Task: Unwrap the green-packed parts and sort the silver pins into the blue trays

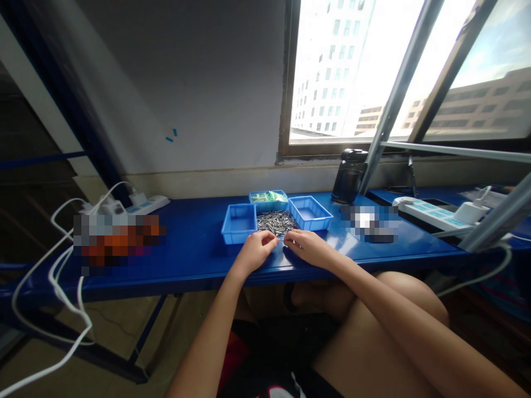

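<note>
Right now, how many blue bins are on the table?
3: the left bin and right bin flank the metal pile, and the back bin, with green packets in it, sits behind the pile. No others show.

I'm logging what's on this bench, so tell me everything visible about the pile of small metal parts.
The pile is a loose heap of many small, slender, silvery-grey pieces, metallic in look, lying at mixed angles. It lies on the blue table between the left tray and right tray, with the back tray behind. The left hand and right hand are at its near edge; contact is unclear.
</note>
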{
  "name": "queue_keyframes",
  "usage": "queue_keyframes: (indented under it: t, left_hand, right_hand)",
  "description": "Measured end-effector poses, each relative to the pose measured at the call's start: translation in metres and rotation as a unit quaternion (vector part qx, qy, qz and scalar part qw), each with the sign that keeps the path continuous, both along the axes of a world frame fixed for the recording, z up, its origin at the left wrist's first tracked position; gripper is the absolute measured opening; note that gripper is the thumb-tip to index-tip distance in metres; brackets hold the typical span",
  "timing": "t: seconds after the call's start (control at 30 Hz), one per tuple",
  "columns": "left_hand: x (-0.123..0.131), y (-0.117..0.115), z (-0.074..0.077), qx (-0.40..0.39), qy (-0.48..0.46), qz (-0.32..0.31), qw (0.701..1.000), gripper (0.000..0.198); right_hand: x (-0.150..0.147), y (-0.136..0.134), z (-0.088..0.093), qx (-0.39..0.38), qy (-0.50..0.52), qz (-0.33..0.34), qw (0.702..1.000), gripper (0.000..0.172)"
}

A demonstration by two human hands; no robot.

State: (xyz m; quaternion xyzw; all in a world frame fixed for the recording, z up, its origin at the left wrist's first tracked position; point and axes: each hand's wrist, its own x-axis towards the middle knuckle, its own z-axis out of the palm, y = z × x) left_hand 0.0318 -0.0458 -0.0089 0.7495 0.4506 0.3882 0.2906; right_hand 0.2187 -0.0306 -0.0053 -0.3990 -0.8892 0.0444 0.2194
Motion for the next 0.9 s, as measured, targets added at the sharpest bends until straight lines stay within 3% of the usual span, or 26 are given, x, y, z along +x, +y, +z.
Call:
queue_keyframes:
  t: [0.37,0.57,0.73,0.9]
  left_hand:
    - [0.000,-0.001,-0.001,0.011,0.002,-0.031,0.999,0.025]
    - [0.000,0.002,-0.003,-0.004,-0.003,-0.048,0.999,0.023]
    - [0.000,0.001,-0.002,0.013,0.011,-0.021,1.000,0.018]
    - [0.001,0.001,-0.004,0.013,0.001,-0.010,1.000,0.012]
  right_hand:
    - [-0.016,-0.023,0.009,-0.001,-0.185,-0.088,0.979,0.024]
    - [-0.015,-0.016,0.003,-0.021,-0.084,-0.091,0.992,0.023]
    - [-0.006,-0.007,-0.002,-0.067,0.038,-0.068,0.995,0.019]
    - [-0.002,-0.005,-0.001,-0.101,0.086,-0.048,0.990,0.019]
